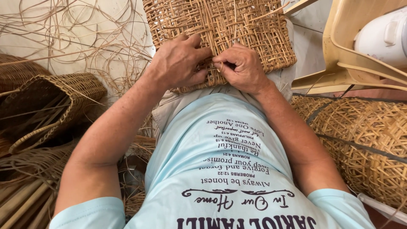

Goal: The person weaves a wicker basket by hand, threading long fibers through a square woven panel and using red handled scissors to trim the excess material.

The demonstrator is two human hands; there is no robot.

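A flat woven rattan panel point(224, 29) with an open lattice lies across my lap. My left hand point(178, 63) grips its near edge, fingers curled over the weave. My right hand point(241, 68) sits beside it, thumb and forefinger pinching a thin rattan strand point(221, 63) at the same edge. The two hands almost touch. I wear a light blue printed shirt and pale shorts.
Loose rattan strips point(85, 34) lie scattered over the pale floor at upper left. A woven basket point(55, 101) rests on its side at left. A roll of woven rattan sheet point(364, 135) lies at right. A plastic chair point(347, 55) and a white appliance point(383, 36) stand at upper right.
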